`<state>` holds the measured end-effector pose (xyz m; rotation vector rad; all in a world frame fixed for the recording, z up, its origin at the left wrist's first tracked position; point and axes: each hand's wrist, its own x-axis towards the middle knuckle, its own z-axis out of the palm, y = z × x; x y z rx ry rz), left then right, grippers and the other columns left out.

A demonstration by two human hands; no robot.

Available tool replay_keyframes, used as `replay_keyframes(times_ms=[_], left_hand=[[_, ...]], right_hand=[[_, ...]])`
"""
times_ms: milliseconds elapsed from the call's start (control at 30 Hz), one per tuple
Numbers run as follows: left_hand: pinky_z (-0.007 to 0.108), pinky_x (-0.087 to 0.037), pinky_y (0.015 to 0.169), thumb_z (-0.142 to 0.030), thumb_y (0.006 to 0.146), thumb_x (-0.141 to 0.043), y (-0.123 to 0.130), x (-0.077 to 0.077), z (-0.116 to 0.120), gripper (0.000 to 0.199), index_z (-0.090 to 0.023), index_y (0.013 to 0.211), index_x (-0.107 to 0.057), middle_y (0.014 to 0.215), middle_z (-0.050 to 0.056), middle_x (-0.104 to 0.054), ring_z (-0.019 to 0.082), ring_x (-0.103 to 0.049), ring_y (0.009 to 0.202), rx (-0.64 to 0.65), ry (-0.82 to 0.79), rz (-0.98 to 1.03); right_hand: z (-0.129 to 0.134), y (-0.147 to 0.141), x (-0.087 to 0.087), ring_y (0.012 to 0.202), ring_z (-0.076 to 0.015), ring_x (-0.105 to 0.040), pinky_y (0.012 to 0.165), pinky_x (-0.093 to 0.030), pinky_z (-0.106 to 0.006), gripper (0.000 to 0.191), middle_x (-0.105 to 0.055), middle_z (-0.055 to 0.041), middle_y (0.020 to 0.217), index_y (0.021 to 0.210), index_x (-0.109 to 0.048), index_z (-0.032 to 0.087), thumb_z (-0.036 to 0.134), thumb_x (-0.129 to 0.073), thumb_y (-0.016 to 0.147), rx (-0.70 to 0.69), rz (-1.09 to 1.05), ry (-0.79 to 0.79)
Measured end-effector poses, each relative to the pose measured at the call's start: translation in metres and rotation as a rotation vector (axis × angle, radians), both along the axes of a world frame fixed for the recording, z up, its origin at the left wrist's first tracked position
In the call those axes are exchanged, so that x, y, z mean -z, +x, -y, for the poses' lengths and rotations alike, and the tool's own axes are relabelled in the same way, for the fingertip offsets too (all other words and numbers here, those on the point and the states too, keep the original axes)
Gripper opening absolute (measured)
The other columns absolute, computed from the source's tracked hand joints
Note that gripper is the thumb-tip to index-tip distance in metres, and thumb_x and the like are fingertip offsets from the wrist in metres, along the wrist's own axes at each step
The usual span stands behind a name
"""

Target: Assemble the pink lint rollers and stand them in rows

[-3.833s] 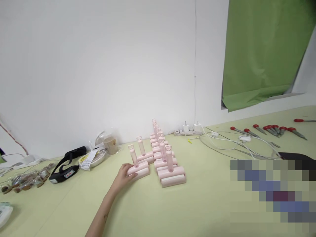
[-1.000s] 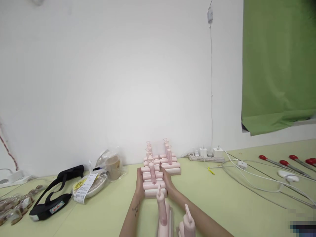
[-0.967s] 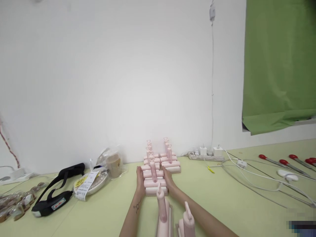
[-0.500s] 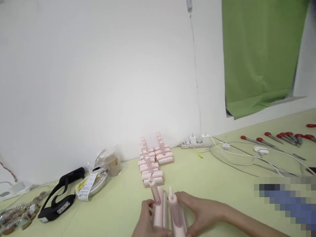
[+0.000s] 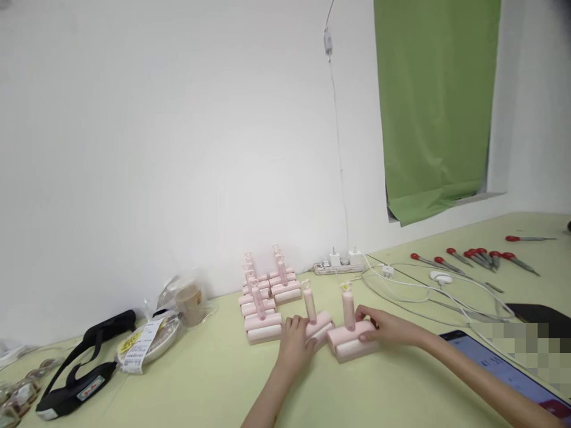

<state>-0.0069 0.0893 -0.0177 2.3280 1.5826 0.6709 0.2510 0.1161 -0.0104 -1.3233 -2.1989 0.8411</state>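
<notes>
My left hand (image 5: 296,343) is closed round the left end of a pink T-shaped roller (image 5: 322,324) with an upright handle topped by a heart-shaped loop. Just to its right, my right hand (image 5: 382,328) grips the right end of a matching pink T-shaped roller (image 5: 348,336). Both rollers are at the tabletop, side by side with their handles upward. Behind and to the left, several like rollers (image 5: 263,326) stand in two rows, the shorter row (image 5: 286,290) being on the right.
A white power strip (image 5: 339,267) with chargers lies by the wall, its cables (image 5: 428,297) looping right. Red-ended tools (image 5: 477,255) and a phone-like screen (image 5: 495,362) are at right. To the left are a bagged cup (image 5: 191,303), a labelled plate (image 5: 156,348) and a black strap (image 5: 78,383).
Both hands have moved forward, away from me, with the two rollers, towards the rows. The rollers have turned from end-on to crosswise, and the view has shifted right.
</notes>
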Motion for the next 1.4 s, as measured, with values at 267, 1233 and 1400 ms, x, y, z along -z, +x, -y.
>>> replay_keyframes(times_ms=[267,1233,1400], left_hand=[[0.036,-0.030,0.086,-0.010,0.068,-0.041,-0.003,0.008,-0.009,0.040,-0.013,0.106,-0.051,0.104,0.011,-0.051,0.026,-0.040,0.098,-0.038,0.032,0.005],[0.038,-0.030,0.097,-0.037,0.042,-0.074,-0.075,0.047,-0.038,0.103,-0.008,0.126,-0.021,0.126,0.022,-0.028,0.033,-0.028,0.120,-0.651,0.186,0.666],[0.035,-0.017,0.104,-0.050,0.061,-0.060,-0.104,0.044,-0.045,0.085,-0.015,0.128,-0.020,0.137,0.014,-0.018,0.027,-0.015,0.127,-0.715,0.189,1.036]], right_hand=[[-0.069,0.009,-0.020,0.071,-0.0220,-0.053,0.062,-0.038,-0.028,0.027,-0.059,-0.0030,0.077,0.071,-0.054,0.019,0.029,-0.065,0.048,0.041,0.131,0.012],[-0.079,-0.140,0.071,0.121,-0.0285,-0.028,0.100,-0.023,-0.041,0.105,-0.030,-0.0129,0.132,0.130,-0.022,0.019,0.038,-0.076,0.041,0.137,-0.623,0.009],[-0.095,-0.125,0.063,0.118,-0.0265,-0.036,0.096,-0.029,-0.042,0.086,-0.033,-0.0141,0.132,0.132,-0.018,0.020,0.058,-0.054,0.063,0.201,-0.779,-0.129]])
